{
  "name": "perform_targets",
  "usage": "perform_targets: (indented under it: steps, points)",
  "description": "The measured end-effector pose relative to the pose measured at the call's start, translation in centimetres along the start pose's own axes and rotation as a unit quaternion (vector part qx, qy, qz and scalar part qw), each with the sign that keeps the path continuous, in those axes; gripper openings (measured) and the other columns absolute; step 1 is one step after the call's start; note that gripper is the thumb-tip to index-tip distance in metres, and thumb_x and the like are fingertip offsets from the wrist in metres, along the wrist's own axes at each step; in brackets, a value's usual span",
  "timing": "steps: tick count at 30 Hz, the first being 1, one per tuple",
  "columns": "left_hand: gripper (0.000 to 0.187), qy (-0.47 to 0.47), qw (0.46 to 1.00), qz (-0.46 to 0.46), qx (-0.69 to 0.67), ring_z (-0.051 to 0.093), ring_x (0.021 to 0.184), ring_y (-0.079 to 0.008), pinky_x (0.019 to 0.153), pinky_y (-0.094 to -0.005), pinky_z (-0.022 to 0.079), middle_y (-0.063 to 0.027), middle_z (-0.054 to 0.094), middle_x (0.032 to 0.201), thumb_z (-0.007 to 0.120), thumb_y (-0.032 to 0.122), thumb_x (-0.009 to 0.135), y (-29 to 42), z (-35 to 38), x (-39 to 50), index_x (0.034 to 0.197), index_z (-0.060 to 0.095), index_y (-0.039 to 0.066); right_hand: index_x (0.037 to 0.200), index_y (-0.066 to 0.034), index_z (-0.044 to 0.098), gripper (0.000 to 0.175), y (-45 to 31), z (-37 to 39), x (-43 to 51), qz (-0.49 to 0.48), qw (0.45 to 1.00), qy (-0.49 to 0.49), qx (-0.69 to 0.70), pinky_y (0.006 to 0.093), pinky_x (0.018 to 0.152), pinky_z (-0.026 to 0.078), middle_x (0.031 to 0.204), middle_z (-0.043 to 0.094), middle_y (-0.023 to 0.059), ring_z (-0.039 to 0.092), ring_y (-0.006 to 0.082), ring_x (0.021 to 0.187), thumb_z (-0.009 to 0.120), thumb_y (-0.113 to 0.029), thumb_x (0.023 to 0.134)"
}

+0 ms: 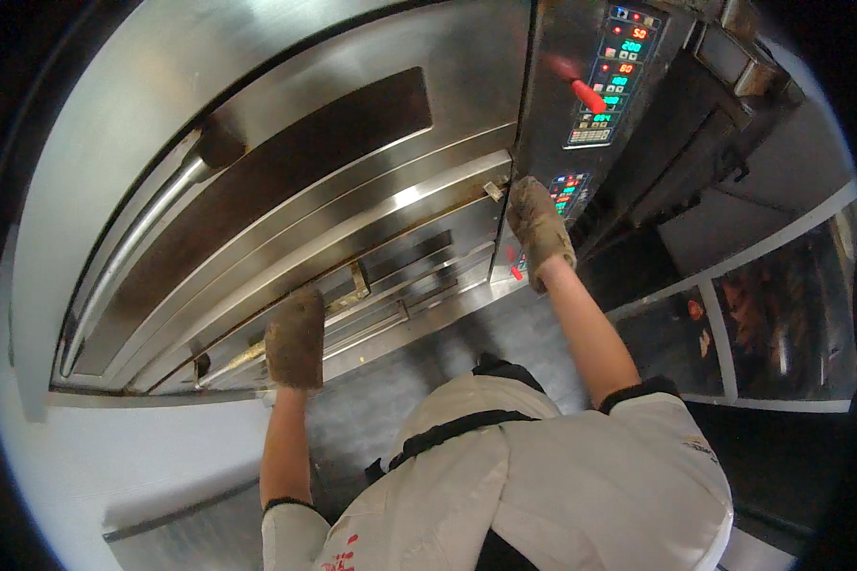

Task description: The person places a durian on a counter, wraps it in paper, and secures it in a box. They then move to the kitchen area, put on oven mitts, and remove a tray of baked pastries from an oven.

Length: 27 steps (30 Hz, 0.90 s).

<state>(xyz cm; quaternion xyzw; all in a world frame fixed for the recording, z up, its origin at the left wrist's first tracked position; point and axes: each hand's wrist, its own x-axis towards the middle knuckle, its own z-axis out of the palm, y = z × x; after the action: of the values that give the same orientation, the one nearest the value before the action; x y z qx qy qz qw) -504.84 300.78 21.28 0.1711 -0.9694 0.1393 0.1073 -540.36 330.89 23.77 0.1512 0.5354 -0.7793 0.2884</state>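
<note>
Both hands wear thick, brown-stained oven mitts. My left hand [295,341] is at the handle bar [239,359] of a lower door on a stainless steel deck oven [464,57]; the mitt hides the fingers and part of the bar. My right hand [539,225] is at the right edge of the oven front, against or just before the control panel [558,193], partly covering it. What its fingers do inside the mitt cannot be seen. Above, the upper oven door has a dark window [328,164] and a long metal handle [139,221], and appears closed.
A lit control panel [618,71] with a red knob or lever [588,96] runs up the oven's right side. Further right stand dark metal equipment [685,157] and a framed, glossy panel [785,307]. Grey floor [428,371] lies below the oven; a white wall [150,442] is at the left.
</note>
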Motion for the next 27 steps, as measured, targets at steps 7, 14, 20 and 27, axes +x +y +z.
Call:
perform_targets:
  steps: [7,14,20,27]
  points:
    - [0.032,-0.037,0.995,-0.035,-0.083,0.079,0.105,-0.0408,0.082,-0.0524,0.065,-0.0126,0.079,0.126,0.067,0.023,0.110,-1.4,-0.1,2.7,0.141,0.065,0.023,0.147,-0.0102,0.067,0.039,15.8,3.8,0.5,-0.507,0.476,-0.512,-0.505,0.0430,0.119,0.050,0.148,0.067,0.0154,0.063,0.0313,0.139,0.061,-0.024,0.111]
    - [0.043,-0.240,0.966,-0.047,-0.078,0.080,0.111,-0.0377,0.089,-0.0515,0.065,-0.0107,0.081,0.129,0.062,0.037,0.114,-4.7,1.8,1.6,0.156,0.059,0.035,0.153,-0.0115,0.066,0.045,18.3,0.9,-3.9,-0.467,0.278,-0.620,-0.565,0.0449,0.127,0.047,0.160,0.062,0.0135,0.058,0.0337,0.149,0.067,-0.021,0.109]
    - [0.043,-0.225,0.969,-0.039,-0.099,0.077,0.128,-0.0347,0.100,-0.0545,0.063,-0.0066,0.077,0.143,0.062,0.040,0.113,-8.2,10.6,0.7,0.156,0.060,0.035,0.152,-0.0113,0.067,0.045,16.0,3.1,-3.2,-0.493,0.075,-0.481,-0.721,0.0466,0.126,0.049,0.160,0.063,0.0126,0.057,0.0368,0.148,0.070,-0.017,0.107]
    - [0.048,-0.133,0.984,-0.017,-0.116,0.068,0.143,-0.0371,0.114,-0.0554,0.057,-0.0090,0.065,0.164,0.043,0.050,0.121,-8.5,10.3,-0.9,0.167,0.054,0.040,0.146,-0.0117,0.067,0.037,9.5,8.4,-2.5,-0.633,0.233,-0.152,-0.722,0.0474,0.117,0.054,0.150,0.067,0.0109,0.063,0.0353,0.136,0.066,-0.022,0.110]
